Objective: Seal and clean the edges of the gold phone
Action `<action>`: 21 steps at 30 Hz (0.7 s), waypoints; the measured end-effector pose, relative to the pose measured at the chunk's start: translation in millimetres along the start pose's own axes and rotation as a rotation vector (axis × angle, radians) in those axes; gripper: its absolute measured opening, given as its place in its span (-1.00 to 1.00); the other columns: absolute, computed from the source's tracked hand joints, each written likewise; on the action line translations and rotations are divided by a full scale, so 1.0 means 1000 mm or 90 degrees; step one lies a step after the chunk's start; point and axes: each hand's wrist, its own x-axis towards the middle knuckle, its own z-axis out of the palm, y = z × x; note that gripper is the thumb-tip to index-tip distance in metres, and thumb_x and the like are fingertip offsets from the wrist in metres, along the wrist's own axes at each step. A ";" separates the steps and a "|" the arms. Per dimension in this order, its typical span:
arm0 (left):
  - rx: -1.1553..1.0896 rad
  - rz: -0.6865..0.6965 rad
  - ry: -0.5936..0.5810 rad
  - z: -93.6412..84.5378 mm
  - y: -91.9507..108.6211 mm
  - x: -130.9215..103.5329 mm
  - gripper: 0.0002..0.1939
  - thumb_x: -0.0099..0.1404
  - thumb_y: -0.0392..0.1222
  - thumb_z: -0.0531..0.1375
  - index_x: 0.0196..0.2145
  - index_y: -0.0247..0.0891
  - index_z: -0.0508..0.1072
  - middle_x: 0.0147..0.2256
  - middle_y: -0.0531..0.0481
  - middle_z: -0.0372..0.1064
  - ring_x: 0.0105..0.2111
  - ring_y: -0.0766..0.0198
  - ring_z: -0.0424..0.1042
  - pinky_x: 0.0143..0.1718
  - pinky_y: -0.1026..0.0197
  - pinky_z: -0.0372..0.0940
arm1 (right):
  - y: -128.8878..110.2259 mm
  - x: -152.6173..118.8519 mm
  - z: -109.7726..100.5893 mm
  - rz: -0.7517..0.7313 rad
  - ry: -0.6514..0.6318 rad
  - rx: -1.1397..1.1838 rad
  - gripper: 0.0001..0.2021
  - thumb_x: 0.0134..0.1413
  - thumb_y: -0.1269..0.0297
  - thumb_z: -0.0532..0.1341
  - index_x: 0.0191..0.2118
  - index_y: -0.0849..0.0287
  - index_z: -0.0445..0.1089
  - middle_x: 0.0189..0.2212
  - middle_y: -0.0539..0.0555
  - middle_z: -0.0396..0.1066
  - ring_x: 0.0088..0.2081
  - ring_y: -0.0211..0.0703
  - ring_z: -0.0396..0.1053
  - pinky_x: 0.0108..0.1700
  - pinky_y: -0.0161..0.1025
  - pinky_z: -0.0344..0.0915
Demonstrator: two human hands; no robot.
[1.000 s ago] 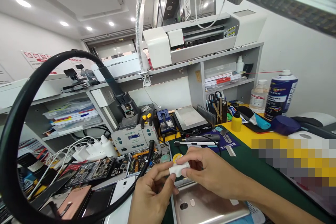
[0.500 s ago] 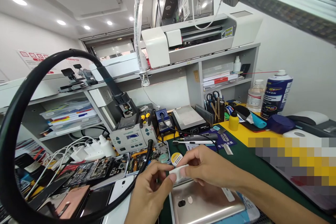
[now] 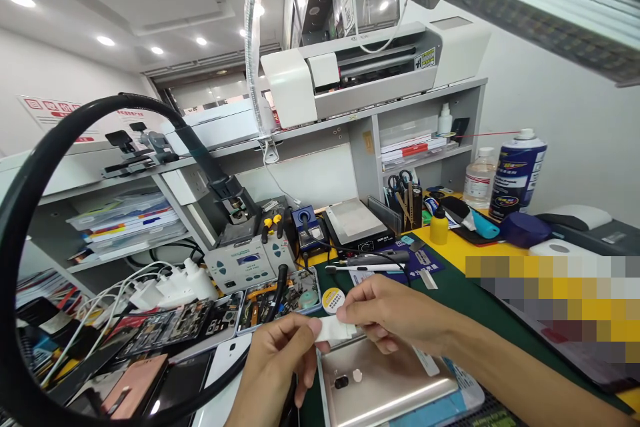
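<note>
A small white strip [image 3: 333, 329], soft and paper-like, is stretched between my hands above the top edge of a gold smartphone [image 3: 390, 383]. My left hand [image 3: 283, 357] pinches its left end between thumb and forefinger. At the strip's right end, my right hand [image 3: 383, 313] has thumb and forefinger closed on it, the other fingers curled below. The phone lies back side up, its dark camera window and round sensor showing, with a blue-and-white item [image 3: 463, 390] under its right side. Just behind the strip sits a round tin with a yellow-and-white label [image 3: 333, 300].
A black hose [image 3: 13, 267] loops across the left side. Behind stand a grey hot-air station [image 3: 245, 267] and a tray of small parts [image 3: 309, 293]. Phone boards [image 3: 170, 327] lie left. A spray can [image 3: 517, 173] and yellow bottle [image 3: 439, 227] stand right; a lamp [image 3: 520, 7] hangs overhead.
My hands have drawn slightly apart, so more of the white strip shows flat between them. The whole view has shifted a little, with things appearing further left.
</note>
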 end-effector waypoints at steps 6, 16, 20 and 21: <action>-0.020 -0.026 0.028 0.005 0.006 -0.003 -0.50 0.06 0.21 0.40 -0.54 -0.36 0.51 -0.75 0.11 0.20 -0.75 0.50 0.06 -0.78 0.47 -0.04 | -0.002 -0.001 0.004 -0.001 0.010 0.010 -0.50 0.00 -0.11 0.39 -0.54 0.17 0.20 -0.60 -0.11 0.10 -0.58 -0.38 -0.02 -0.61 -0.39 -0.09; 0.060 0.019 0.022 0.005 -0.003 -0.003 -0.45 0.10 0.30 0.34 -0.55 -0.32 0.47 -0.77 0.10 0.21 -0.78 0.49 0.05 -0.77 0.45 -0.03 | 0.001 0.003 0.014 0.010 -0.033 -0.036 -0.52 -0.01 -0.13 0.39 -0.51 0.23 0.36 -0.62 -0.06 0.31 -0.69 -0.41 0.15 -0.70 -0.42 -0.01; 0.055 0.018 0.014 0.005 -0.003 -0.003 -0.46 0.09 0.29 0.35 -0.57 -0.30 0.44 -0.77 0.09 0.22 -0.79 0.49 0.05 -0.77 0.45 -0.03 | 0.005 0.004 0.013 0.012 -0.074 -0.039 -0.66 0.09 0.03 0.34 -0.43 0.26 0.46 -0.58 -0.02 0.38 -0.70 -0.40 0.22 -0.72 -0.46 0.08; 0.056 0.015 0.014 0.005 -0.003 -0.003 -0.46 0.10 0.29 0.35 -0.57 -0.30 0.44 -0.77 0.10 0.22 -0.79 0.49 0.04 -0.77 0.45 -0.04 | 0.005 0.004 0.013 0.013 -0.081 -0.039 -0.70 0.12 0.09 0.31 -0.41 0.26 0.48 -0.58 -0.01 0.39 -0.70 -0.39 0.24 -0.72 -0.46 0.11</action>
